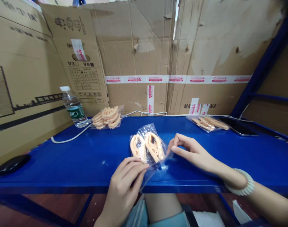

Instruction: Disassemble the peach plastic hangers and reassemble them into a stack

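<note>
A clear plastic bag (150, 151) with two peach-coloured plastic clips (148, 146) inside lies near the front of the blue shelf (87, 157). My left hand (126, 186) holds the bag's near left edge, fingers closed on the plastic. My right hand (193, 153) pinches the bag's right edge between thumb and fingertips. A pale coiled band (244, 184) sits on my right wrist.
A filled bag of the same clips (108, 117) lies at the back left beside a water bottle (74, 108). Another bag of clips (208, 123) and a dark phone (238, 127) lie back right. A white cable (70, 137) runs along the back. A black object (10, 164) rests far left. Cardboard walls surround the shelf.
</note>
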`<state>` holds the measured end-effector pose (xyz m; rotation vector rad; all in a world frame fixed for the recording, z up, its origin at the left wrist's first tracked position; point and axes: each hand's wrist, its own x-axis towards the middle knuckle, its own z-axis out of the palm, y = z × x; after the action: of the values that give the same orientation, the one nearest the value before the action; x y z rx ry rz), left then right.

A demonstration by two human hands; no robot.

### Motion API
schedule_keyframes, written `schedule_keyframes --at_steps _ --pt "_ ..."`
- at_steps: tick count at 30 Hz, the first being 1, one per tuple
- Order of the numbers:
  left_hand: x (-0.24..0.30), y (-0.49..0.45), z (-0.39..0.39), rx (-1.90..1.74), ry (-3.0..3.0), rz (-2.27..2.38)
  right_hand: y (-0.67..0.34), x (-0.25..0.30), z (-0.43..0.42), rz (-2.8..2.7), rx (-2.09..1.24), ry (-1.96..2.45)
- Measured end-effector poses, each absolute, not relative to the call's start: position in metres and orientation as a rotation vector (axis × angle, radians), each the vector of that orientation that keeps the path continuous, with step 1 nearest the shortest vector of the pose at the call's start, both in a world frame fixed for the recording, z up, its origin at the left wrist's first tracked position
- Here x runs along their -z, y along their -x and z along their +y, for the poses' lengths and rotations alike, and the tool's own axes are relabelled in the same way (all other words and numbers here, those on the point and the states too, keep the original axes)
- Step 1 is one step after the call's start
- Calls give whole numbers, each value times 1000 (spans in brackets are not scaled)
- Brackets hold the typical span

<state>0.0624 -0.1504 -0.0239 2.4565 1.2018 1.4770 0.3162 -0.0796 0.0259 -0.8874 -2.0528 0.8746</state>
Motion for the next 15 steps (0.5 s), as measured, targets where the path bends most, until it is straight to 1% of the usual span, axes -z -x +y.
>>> schedule_keyframes --at_steps 4,9,12,15 --pt "23 -59 -156 -1404 -2367 1173 -310 -23 -76 -1974 -943 930" --pt "22 -62 -157 -1369 -2479 1268 -306 -20 -73 -1891 -1052 959" --pt "22 -67 -155 -1434 -2433 1365 -305 -21 -73 -1878 -1068 975" --pt "21 -71 -152 -1533 -2258 1408 -304 -20 -71 -1899 -1044 969"
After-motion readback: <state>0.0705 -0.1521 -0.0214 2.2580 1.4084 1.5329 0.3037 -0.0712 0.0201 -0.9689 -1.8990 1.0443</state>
